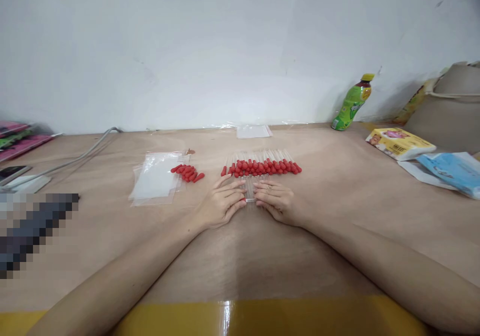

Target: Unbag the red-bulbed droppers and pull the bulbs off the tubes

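Between my two hands lies a group of thin clear tubes [250,188], side by side on the table. My left hand [223,203] presses its fingertips and thumb against their left side; a small spot of red shows by the thumb tip, too small to name. From the right, the bent fingers of my right hand [276,201] touch the same tubes and hide some of them. Just beyond the fingertips runs a row of droppers with red rubber bulbs [264,167], their clear stems pointing to the wall. Several loose red rubber bulbs [187,172] are heaped left of the row.
Clear plastic zip bags [153,178] lie under part of the loose bulbs. Near the wall is a small white packet [254,132]. A green bottle [352,103] leans back right, beside a yellow tissue pack [403,143] and a blue packet [452,171]. A grey cable [86,152] crosses the left.
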A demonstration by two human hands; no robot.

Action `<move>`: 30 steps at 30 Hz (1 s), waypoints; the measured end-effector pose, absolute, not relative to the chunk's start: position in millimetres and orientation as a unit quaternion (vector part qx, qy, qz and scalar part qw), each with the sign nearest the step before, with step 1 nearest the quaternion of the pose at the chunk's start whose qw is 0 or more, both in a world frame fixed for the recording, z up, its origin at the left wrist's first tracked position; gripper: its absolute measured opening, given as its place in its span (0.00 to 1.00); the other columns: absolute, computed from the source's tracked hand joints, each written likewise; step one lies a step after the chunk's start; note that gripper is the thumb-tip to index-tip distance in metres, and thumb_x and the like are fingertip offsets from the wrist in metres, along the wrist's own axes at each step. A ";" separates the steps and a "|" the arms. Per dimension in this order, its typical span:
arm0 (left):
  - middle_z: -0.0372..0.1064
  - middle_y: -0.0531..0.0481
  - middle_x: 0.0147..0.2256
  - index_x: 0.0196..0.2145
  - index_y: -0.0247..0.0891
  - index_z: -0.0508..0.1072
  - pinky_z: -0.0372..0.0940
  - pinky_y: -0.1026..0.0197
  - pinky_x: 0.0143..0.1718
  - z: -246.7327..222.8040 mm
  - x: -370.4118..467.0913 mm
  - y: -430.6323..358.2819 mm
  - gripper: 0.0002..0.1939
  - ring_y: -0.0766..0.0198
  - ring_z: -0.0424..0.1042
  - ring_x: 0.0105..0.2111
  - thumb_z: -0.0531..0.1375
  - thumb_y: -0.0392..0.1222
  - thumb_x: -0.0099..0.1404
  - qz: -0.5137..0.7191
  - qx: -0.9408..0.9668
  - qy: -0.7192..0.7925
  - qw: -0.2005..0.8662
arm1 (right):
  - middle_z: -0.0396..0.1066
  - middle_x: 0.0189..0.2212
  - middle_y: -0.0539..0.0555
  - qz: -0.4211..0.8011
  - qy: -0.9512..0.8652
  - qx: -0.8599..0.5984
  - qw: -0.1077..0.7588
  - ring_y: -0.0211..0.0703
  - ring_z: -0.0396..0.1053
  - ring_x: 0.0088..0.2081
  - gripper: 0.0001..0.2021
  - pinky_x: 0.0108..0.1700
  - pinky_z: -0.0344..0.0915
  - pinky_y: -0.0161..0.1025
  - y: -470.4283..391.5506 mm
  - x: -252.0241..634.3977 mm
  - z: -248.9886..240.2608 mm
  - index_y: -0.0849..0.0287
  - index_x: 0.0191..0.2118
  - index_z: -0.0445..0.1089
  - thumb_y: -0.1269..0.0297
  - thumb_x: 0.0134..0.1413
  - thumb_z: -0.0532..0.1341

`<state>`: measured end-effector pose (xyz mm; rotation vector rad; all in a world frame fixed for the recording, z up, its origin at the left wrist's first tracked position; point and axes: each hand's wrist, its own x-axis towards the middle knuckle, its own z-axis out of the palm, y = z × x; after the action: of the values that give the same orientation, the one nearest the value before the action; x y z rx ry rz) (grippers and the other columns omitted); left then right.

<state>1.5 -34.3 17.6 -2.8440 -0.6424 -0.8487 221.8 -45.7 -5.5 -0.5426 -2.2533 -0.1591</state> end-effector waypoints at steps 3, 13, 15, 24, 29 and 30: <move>0.73 0.49 0.40 0.37 0.37 0.70 0.49 0.50 0.58 17.7 0.7 -34.5 0.08 0.60 0.64 0.51 0.52 0.37 0.65 -0.275 -0.937 -0.211 0.044 | 0.73 0.39 0.59 -0.069 -0.889 -0.211 0.402 0.41 0.68 0.47 0.08 0.52 0.64 0.43 -45.3 223.9 -8.0 0.62 0.40 0.69 0.72 0.55 0.55; 0.73 0.49 0.41 0.38 0.36 0.70 0.52 0.50 0.57 17.3 -0.3 -35.3 0.08 0.60 0.63 0.52 0.52 0.36 0.65 -0.275 -0.939 -0.205 0.033 | 0.73 0.39 0.56 -0.054 -0.882 -0.200 0.424 0.41 0.67 0.48 0.11 0.52 0.64 0.43 -47.0 226.0 -11.0 0.59 0.44 0.67 0.73 0.54 0.56; 0.73 0.49 0.41 0.37 0.36 0.70 0.52 0.50 0.56 17.1 -2.4 -35.2 0.08 0.60 0.63 0.52 0.52 0.36 0.65 -0.275 -0.940 -0.201 0.030 | 0.73 0.39 0.56 -0.048 -0.881 -0.197 0.427 0.41 0.67 0.48 0.11 0.52 0.64 0.43 -47.1 227.9 -10.8 0.60 0.44 0.67 0.73 0.54 0.56; 0.71 0.47 0.39 0.39 0.39 0.71 0.61 0.54 0.45 16.8 -30.0 -31.4 0.08 0.60 0.68 0.42 0.53 0.38 0.64 -0.321 -0.902 -0.287 0.030 | 0.73 0.28 0.53 -0.084 -0.818 -0.365 0.436 0.41 0.70 0.34 0.08 0.38 0.66 0.40 -39.4 255.1 4.4 0.57 0.39 0.71 0.67 0.54 0.57; 0.62 0.47 0.33 0.41 0.37 0.71 0.64 0.61 0.35 17.1 -28.9 -25.2 0.10 0.64 0.65 0.34 0.53 0.38 0.64 -0.409 -0.843 -0.347 0.036 | 0.69 0.25 0.52 -0.124 -0.792 -0.454 0.389 0.39 0.65 0.29 0.11 0.36 0.60 0.39 -40.5 254.9 0.5 0.58 0.40 0.71 0.66 0.53 0.55; 0.61 0.47 0.34 0.42 0.37 0.70 0.64 0.60 0.36 18.7 -30.6 -22.8 0.11 0.64 0.64 0.35 0.52 0.38 0.64 -0.417 -0.830 -0.368 0.039 | 0.70 0.26 0.51 -0.128 -0.788 -0.465 0.382 0.39 0.65 0.29 0.11 0.37 0.59 0.39 -41.2 254.6 0.1 0.59 0.40 0.71 0.67 0.52 0.55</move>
<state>-30.6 -22.8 18.7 -2.5440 -1.1279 -1.2797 254.6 -41.2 0.1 -1.1874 -2.0102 -0.3257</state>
